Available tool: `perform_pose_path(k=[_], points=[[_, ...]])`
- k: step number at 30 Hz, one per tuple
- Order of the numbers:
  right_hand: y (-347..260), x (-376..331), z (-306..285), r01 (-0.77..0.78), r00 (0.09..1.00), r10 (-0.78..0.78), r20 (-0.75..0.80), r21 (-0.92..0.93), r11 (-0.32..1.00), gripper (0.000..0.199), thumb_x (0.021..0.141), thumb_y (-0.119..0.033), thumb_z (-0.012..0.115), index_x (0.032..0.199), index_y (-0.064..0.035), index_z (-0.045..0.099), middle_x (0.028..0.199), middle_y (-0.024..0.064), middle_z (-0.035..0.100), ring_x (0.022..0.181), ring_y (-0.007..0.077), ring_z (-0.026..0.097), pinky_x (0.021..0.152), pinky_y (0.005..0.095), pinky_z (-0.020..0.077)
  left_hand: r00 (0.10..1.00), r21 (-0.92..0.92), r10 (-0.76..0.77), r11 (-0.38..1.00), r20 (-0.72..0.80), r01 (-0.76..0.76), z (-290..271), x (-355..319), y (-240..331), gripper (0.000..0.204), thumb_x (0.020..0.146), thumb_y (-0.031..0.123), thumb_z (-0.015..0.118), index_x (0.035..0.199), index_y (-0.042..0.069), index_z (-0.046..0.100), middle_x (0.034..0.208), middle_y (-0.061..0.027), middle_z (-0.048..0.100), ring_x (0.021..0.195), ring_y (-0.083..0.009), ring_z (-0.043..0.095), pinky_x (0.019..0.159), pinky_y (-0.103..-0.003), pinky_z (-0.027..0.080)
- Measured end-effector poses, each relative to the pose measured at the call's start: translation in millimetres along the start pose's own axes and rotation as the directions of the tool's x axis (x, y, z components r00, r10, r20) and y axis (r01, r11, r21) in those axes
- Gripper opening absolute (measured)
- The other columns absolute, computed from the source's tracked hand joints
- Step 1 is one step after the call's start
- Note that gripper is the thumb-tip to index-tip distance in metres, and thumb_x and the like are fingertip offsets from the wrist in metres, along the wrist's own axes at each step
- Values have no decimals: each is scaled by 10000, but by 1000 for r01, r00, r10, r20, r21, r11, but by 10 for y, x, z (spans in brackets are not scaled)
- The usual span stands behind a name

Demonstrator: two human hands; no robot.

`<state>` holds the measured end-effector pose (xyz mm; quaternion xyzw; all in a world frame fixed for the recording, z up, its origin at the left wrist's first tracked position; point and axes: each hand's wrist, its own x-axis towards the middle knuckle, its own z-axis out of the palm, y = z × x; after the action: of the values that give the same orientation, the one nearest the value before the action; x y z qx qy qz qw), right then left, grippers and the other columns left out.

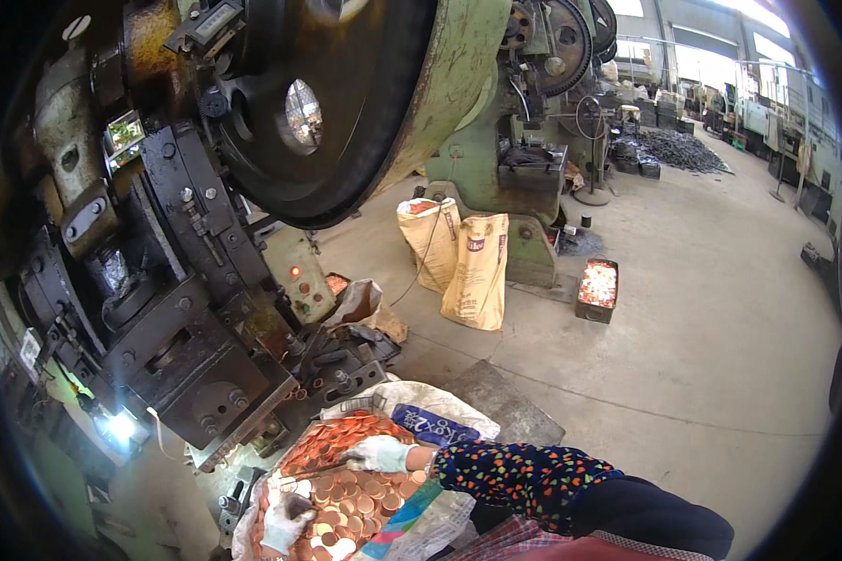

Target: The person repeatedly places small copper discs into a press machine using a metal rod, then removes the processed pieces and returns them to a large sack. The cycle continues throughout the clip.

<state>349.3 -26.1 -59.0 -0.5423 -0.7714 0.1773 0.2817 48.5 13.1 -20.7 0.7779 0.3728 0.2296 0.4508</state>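
Copper-coloured discs (357,500) lie heaped in front of me on sacking beside the press. My right hand (381,454), in a white glove, reaches in from the right over the pile. Its fingers are closed around what looks like a thin dark rod (320,469) pointing left toward the press. At the pile's left edge is my left hand (285,522), gloved in white with darkened fingertips. Its fingers are curled in, and whatever they hold is hidden. Redder discs (341,438) are spread beyond my hands.
A large black press (192,374) with a big flywheel (346,112) rises at the left. Metal parts (346,360) lie by its base. Farther off stand two paper sacks (477,271), a box of copper-coloured pieces (597,288) and a green machine (477,168).
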Motion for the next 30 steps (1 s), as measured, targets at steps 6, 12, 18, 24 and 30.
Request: perform_pose_path(k=[6,12,18,24,30], points=[[-58,28,-331,-65,997,70,-17,209,976,414,881,-396,509,1047,-30,610,937,210,637,894,365,613,793,423,479,983,-3,-56,998,-173,57,-88,-7,-52,199,732,107,733,869,12,625,782,-68,660,721,-137,624,667,-267,509],[-155,184,-911,-96,993,103,-49,117,988,429,891,-400,520,1195,-105,587,1023,188,648,939,331,627,815,398,486,955,257,108,966,-278,-35,-119,-156,92,168,790,201,687,907,80,681,854,-87,679,751,-195,648,700,-306,515],[-177,741,-1154,32,984,-75,-163,-248,968,321,915,-348,483,1137,-160,619,964,120,646,890,303,619,763,408,488,896,411,262,906,-358,-101,-363,0,238,183,800,245,652,925,113,661,964,-89,598,901,-242,609,780,-339,501],[-263,1261,-958,88,993,-114,-11,-556,826,323,916,-320,487,1200,-173,533,853,101,599,802,267,626,662,392,503,822,-24,-36,999,-569,28,-657,525,5,201,859,133,628,1015,9,600,877,-69,652,805,-127,598,753,-284,499],[-149,1318,-921,-34,979,-73,-192,-500,866,303,927,-244,471,1218,-176,521,827,92,586,767,251,626,649,365,498,693,-66,-71,997,-718,34,-738,1105,-266,318,790,266,677,984,25,602,861,-150,656,799,-263,640,725,-339,496]])
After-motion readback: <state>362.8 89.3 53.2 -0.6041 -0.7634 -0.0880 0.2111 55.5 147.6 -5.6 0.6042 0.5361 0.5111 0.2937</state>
